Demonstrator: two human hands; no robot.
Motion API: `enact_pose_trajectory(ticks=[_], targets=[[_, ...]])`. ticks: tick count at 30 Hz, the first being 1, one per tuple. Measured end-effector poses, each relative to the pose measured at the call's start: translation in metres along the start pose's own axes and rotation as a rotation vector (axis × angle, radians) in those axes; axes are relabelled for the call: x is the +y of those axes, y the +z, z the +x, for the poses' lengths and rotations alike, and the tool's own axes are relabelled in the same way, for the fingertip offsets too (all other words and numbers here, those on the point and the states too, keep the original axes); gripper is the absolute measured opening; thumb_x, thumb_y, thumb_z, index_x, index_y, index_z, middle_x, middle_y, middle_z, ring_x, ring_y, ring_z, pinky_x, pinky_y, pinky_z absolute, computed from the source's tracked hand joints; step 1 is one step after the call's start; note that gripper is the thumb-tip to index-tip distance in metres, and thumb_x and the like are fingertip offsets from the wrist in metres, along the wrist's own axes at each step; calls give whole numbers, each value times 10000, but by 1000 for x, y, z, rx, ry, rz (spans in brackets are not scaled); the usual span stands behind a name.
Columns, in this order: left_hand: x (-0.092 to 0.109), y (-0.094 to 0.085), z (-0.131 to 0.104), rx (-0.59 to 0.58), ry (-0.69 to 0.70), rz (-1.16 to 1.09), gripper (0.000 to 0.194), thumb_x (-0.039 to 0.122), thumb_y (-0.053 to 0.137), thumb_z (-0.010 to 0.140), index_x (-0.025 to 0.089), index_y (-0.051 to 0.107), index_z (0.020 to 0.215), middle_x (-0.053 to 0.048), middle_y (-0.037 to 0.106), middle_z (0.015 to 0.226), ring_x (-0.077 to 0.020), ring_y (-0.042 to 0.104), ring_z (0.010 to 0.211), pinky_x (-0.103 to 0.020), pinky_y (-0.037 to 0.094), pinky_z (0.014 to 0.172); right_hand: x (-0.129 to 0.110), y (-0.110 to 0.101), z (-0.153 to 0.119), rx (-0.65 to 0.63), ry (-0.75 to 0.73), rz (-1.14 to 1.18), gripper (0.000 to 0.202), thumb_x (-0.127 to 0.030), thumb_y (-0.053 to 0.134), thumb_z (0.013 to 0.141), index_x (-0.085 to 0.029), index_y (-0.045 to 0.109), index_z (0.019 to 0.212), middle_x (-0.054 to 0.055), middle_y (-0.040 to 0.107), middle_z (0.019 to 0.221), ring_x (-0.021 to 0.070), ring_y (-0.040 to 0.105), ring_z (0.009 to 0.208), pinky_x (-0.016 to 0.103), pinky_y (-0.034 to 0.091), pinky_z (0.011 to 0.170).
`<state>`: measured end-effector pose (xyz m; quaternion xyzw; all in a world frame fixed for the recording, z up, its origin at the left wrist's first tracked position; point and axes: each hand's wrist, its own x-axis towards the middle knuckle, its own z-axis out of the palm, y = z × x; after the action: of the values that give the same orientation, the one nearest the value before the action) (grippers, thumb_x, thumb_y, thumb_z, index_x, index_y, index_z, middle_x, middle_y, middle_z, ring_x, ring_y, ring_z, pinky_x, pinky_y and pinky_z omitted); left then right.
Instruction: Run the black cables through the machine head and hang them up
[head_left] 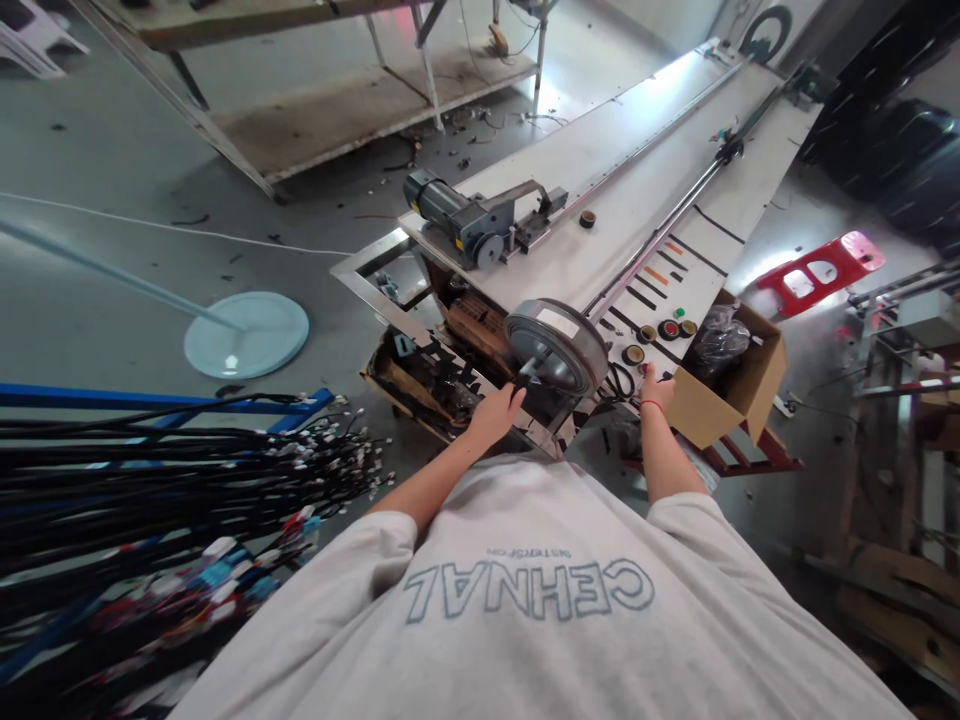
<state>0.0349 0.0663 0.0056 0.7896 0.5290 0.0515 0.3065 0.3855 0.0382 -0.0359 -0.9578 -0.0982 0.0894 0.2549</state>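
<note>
My left hand [496,415] is closed at a small black part [519,386] beside the grey wheel [562,345] at the near end of the long machine table. The wheel stands upright, with a white label on its rim. At the table's near right edge, my right hand [657,388] reaches with a finger to a small red button [644,369]; its other fingers are partly hidden. Rolls of tape [634,355] lie just beyond that hand, close to a green button [680,313]. Black and orange tape strips [656,275] run along the white tabletop [555,250].
A motor unit [465,215] is mounted on the table's left side. An open cardboard box [739,390] with a dark plastic bag sits at right. Bundled black cables [187,480] hang at left, near a round stand base [247,335]. A red stool [817,275] is farther right.
</note>
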Motion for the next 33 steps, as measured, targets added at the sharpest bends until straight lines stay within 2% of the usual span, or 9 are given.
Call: enact_pose_trajectory(ticks=[5,10,14,19,23,28,33], targets=[[-8,1,-2,10,-41,25,469,522,289,941,164,586,999,-129,687,862,-259,650,836,-292,427,698,1,1,0,-2,-3,-4,665,-678,505,783,-123,500,1149,212,586,1167,328,576,1086,435,456,906],[-46,8,-40,-94,-57,30,440,512,316,937,174,594,992,-121,698,891,-256,661,859,-285,442,717,-3,-3,-4,-1,11,-7,655,-666,508,792,-129,496,1167,216,570,1200,324,556,1117,427,433,944],[-66,8,-68,-84,-120,32,408,476,317,946,173,567,1056,-108,704,886,-246,667,863,-281,450,731,-4,-3,-4,20,1,17,654,-664,519,787,-124,506,1155,217,580,1177,328,564,1107,431,434,944],[-60,3,-77,-76,-133,-8,392,457,339,946,173,567,1089,-97,708,924,-235,670,866,-279,455,741,-2,1,-1,27,-1,23,681,-669,560,754,-107,519,1136,232,575,1183,351,560,1101,455,430,937],[-56,7,-76,-67,-97,-37,377,429,347,949,163,575,1087,-107,708,945,-244,668,880,-290,457,749,-2,0,-1,19,-6,36,658,-644,565,767,-103,521,1139,233,575,1188,345,557,1107,440,428,942],[-56,5,-69,-51,-78,-29,388,437,341,948,153,588,1045,-110,706,877,-249,669,833,-295,453,719,-5,-3,-4,13,3,34,636,-631,564,775,-110,524,1138,225,577,1190,341,558,1108,437,428,941],[-55,-3,-59,18,-48,-42,360,448,384,934,173,603,1012,-83,698,841,-225,661,785,-277,445,701,-6,-6,-7,7,9,34,646,-631,562,777,-107,521,1151,227,577,1193,350,552,1119,453,427,941]])
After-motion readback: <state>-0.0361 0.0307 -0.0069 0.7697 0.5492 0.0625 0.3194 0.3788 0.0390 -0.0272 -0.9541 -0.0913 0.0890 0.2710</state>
